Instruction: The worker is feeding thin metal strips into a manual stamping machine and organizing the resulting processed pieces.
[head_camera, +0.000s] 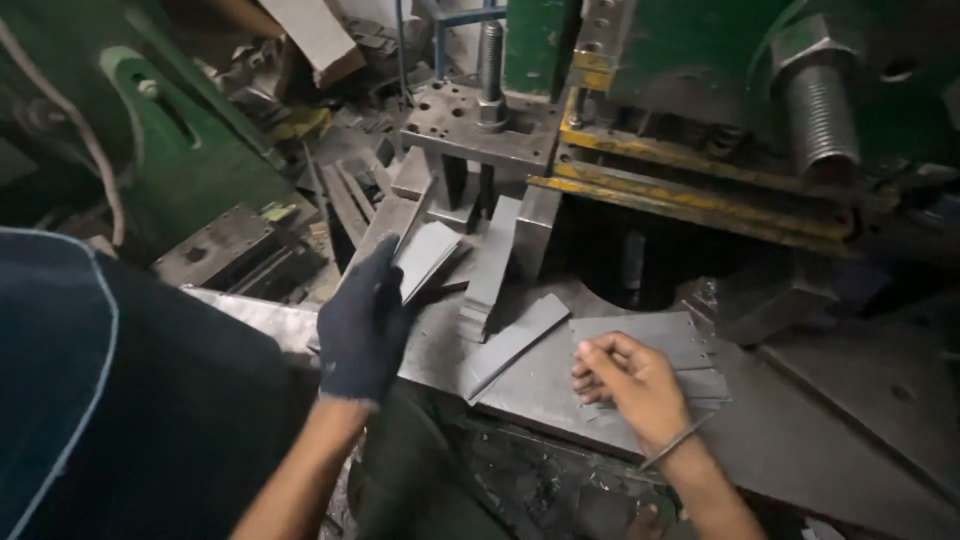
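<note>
My gloved left hand (362, 325) held its grip closed on a grey metal plate (425, 257), angled toward the press die (480, 130); my bare right hand (630, 385) pinched, fingers curled, at the plate stack (650, 345) on the surface (800, 440).

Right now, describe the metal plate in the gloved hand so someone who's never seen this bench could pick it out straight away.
Start at the big green press and drop to the grey steel bed in front of it. On its left side, the left hand, in a dark glove, holds a flat grey plate. Unlike the stack of plates lying under the bare right hand, it is lifted off the bed and tilted.
</note>
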